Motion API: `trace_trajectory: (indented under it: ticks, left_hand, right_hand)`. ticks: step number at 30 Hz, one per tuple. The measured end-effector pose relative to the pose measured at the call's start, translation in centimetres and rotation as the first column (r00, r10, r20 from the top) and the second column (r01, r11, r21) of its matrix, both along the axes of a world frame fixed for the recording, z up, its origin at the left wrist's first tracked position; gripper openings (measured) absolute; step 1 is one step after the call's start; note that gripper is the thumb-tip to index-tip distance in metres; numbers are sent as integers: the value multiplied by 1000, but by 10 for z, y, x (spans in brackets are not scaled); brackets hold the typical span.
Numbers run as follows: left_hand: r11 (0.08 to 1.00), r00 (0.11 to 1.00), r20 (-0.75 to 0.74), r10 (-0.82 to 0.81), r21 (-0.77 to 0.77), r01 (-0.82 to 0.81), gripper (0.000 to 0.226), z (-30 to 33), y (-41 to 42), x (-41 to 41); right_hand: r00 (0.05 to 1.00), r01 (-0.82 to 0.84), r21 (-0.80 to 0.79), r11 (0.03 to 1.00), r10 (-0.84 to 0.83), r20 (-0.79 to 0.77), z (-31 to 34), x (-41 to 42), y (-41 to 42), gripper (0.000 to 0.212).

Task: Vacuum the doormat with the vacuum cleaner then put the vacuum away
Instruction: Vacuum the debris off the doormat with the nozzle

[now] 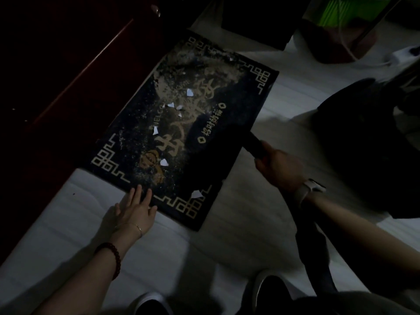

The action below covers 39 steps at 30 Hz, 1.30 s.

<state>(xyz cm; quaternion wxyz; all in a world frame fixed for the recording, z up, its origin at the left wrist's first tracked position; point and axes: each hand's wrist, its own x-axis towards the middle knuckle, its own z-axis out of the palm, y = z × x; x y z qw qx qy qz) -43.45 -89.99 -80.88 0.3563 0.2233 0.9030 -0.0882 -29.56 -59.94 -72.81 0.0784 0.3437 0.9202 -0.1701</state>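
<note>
A dark doormat (127,142) with gold border and lettering lies on the pale floor, covered with dust and several white paper scraps (189,92). My left hand (134,209) lies flat, fingers spread, on the mat's near edge. My right hand (280,169) grips the black vacuum wand (255,144), whose dark nozzle (213,142) rests on the mat's right part. A black hose (316,251) runs down from my right wrist. The dark vacuum body (363,137) sits on the floor to the right.
A dark red wooden door or cabinet (68,71) borders the mat on the left. A green-and-dark bin (343,26) and a white power strip (402,54) stand at the back right. My shoes (270,289) are at the bottom edge.
</note>
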Motion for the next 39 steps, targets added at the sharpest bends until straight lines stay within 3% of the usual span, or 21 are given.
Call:
trace_trajectory:
  ticks: [7,14,17,22,28,32,35,39]
  left_hand:
    - [999,1000,22,7,-51,-5,57,4,11,0]
    - [997,999,12,29,-65,-29,57,5,21,2]
    - [997,999,30,34,-73,-32,59,8,23,2]
    - [998,1000,26,17,-67,-15,61,8,19,1]
    - [998,999,40,7,-57,-5,62,15,15,2]
    - [999,998,59,-11,-49,14,60,24,12,2]
    - [999,998,70,-6,-43,9,60,25,9,2]
    - [999,997,80,0,-42,4,60,24,7,0]
  right_hand:
    - [986,-92,-222,971,119,114,-1,34,-49,58]
    - [996,40,-127,991,-50,-76,16,9,14,51]
    - [996,64,-159,985,-72,-43,7,-8,23,49]
    - [999,-34,-205,978,40,23,-13,19,-27,56]
    - [955,-235,-339,911,282,96,1,62,-77,59]
    - [978,-141,-437,888,194,79,11,59,-55,56]
    - [995,-72,-601,796,97,9,17,57,-40,50]
    - [989,-105,-661,743,146,6,10,53,-50,46]
